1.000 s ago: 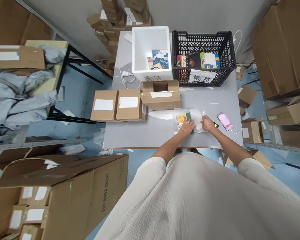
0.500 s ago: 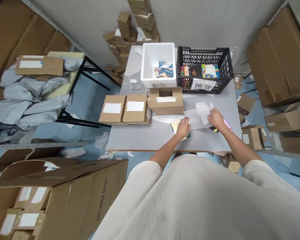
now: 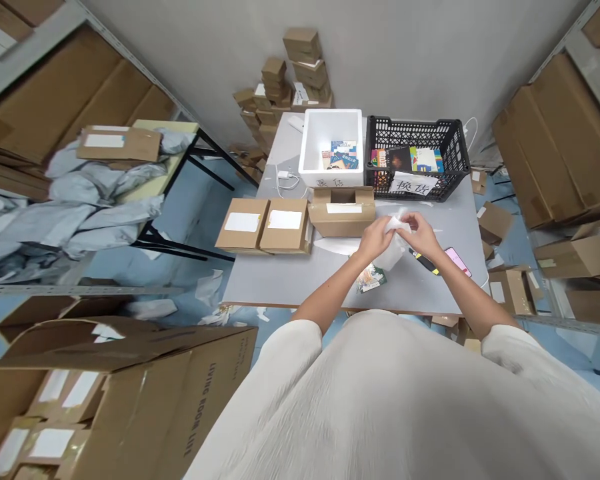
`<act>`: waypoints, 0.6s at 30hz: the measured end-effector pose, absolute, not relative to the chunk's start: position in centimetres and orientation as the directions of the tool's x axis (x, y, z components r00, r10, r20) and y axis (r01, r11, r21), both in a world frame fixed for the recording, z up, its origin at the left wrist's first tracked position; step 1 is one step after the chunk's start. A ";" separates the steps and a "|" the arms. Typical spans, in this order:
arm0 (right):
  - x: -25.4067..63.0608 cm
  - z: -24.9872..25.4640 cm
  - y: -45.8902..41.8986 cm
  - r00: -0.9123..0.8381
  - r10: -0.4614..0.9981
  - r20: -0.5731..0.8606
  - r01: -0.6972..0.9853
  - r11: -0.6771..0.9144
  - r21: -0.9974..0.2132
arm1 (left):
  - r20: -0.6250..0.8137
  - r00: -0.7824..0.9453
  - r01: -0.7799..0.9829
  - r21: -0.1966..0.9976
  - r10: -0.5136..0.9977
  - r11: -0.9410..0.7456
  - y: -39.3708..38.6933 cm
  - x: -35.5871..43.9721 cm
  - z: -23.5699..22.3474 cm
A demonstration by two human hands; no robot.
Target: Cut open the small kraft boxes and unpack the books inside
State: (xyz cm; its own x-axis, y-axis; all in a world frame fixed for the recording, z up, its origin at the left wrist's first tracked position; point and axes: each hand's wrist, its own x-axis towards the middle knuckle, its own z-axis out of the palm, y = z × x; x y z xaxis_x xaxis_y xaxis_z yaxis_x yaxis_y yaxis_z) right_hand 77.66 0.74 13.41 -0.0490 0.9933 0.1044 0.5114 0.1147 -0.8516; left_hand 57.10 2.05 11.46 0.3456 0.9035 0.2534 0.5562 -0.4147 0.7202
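Both hands are together over the table, gathering a thin white translucent wrapping sheet (image 3: 392,256). My left hand (image 3: 374,240) pinches the bunched sheet from the left. From the right, my right hand (image 3: 420,235) grips the same crumpled top. A small book (image 3: 371,279) with a green and cream cover lies on the table below my left hand, partly under the sheet. An open cardboard box (image 3: 344,220) stands just beyond my left hand. To the right of the sheet lie a black and yellow cutter (image 3: 424,262) and a phone (image 3: 459,262) with a pink screen.
Two closed cartons, one a labelled box (image 3: 286,230), sit at the table's left. Behind them stand a white foam bin (image 3: 331,175) and a black crate (image 3: 453,180), both holding books. Grey parcels (image 3: 105,220) cover a side table. A big carton (image 3: 180,393) stands at lower left.
My left hand has left the book and moved up to the sheet. My right hand has shifted left, and the sheet is now crumpled between both hands. The view has tilted slightly.
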 end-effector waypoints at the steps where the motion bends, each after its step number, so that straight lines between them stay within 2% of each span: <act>1: 77.5 13.7 0.9 -0.036 0.991 0.130 0.529 0.129 -0.839 | 0.301 0.311 0.546 0.720 0.902 -0.429 2.7 56.6 12.1; 4: 77.2 13.7 1.0 -0.044 0.992 0.118 0.626 0.119 -0.771 | 0.382 0.233 0.530 0.721 0.894 -0.446 4.3 55.1 14.5; 7: 76.4 12.6 1.0 -0.078 0.997 0.011 0.705 0.063 -0.706 | 0.412 0.165 0.525 0.732 0.896 -0.434 4.8 53.6 16.5; 9: 75.7 11.9 1.3 -0.082 0.995 -0.048 0.707 0.024 -0.707 | 0.418 0.126 0.531 0.737 0.900 -0.417 4.8 52.6 17.4; 11: 74.9 11.7 2.1 -0.045 0.996 -0.082 0.645 -0.034 -0.764 | 0.426 0.100 0.540 0.735 0.899 -0.409 4.9 51.2 17.9; 14: 73.4 12.7 4.1 0.052 0.995 -0.086 0.446 -0.100 -0.889 | 0.471 0.094 0.560 0.703 0.877 -0.438 5.7 48.8 18.3; 18: 70.5 15.4 7.7 0.021 0.998 0.052 0.272 0.044 -0.961 | 0.514 0.082 0.620 0.645 0.854 -0.448 7.4 45.6 19.0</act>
State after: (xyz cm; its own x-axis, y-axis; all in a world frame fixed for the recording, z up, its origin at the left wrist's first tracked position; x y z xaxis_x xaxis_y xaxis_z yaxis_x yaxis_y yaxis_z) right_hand 70.54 7.68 15.38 0.0214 0.9984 0.0521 0.2722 0.0443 -0.9612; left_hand 45.57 7.40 18.96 0.0822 0.8537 0.5143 0.6196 -0.4479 0.6445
